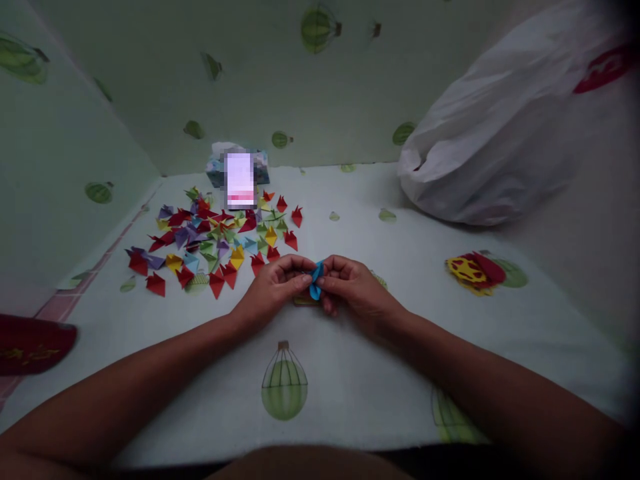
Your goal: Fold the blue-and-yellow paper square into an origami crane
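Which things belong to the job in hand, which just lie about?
Job, likely: blue paper in left hand and right hand; folded paper pieces.
Lying about, likely: white bag, tissue box, yellow cutout, red item.
Lit screen: unclear.

Blue paper [315, 291] between left hand [277, 283] and right hand [355, 287]
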A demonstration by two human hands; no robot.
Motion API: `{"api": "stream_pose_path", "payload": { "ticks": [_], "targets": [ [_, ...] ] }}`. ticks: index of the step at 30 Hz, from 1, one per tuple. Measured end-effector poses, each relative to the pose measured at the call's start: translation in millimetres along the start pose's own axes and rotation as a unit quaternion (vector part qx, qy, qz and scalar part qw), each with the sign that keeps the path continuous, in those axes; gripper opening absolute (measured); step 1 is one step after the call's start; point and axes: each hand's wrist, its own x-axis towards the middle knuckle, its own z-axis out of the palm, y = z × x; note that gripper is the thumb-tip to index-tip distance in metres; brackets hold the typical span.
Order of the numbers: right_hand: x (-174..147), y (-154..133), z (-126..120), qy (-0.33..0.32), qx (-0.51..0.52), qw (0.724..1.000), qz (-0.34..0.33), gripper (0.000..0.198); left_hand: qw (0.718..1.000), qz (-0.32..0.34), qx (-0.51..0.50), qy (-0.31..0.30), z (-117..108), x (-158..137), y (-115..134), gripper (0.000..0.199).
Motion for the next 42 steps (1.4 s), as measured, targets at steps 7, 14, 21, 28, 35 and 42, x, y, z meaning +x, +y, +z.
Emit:
{"api": "stream_pose_path", "payload": {
  "ticks": [7, 14, 21, 28, 35, 42],
  "targets": [
    [0.1, -0.5, 0.6, -0.008, 0.008, 1.000, 0.001, 0.027, 1.000, -0.002, 0.005, 0.007, 2.2, 1.8, 0.5, 0.028],
    [-0.7, 0.5, 0.8, -0.013, -0.035, 0.999, -0.016, 0.018, 1.000, 0.014, 0.024, 0.006, 4.0, 2.0, 1.5, 0.021],
    [-1.1, 0.0, 1.8, -0.010, -0.067, 0.997, -0.022, 0.014, 0.999, 0.006, 0.032, 0.003, 4.6, 1.9, 3.1, 0.022],
    [0.3, -0.1, 0.6, -0.011, -0.074, 0.997, -0.025, 0.014, 1.000, 0.012, 0.028, -0.007, 2.8, 2.5, 1.5, 0.022],
    [0.5, -0.3, -0.1, -0.012, -0.075, 0.997, -0.024, 0.014, 0.999, 0.024, 0.036, -0.016, 1.7, 2.9, -0.9, 0.020],
    [0.4, -4.9, 1.5, -0.004, -0.128, 0.991, -0.034, 0.014, 0.977, 0.107, 0.182, -0.012, -0.5, 1.9, 0.5, 0.013]
  ]
}}
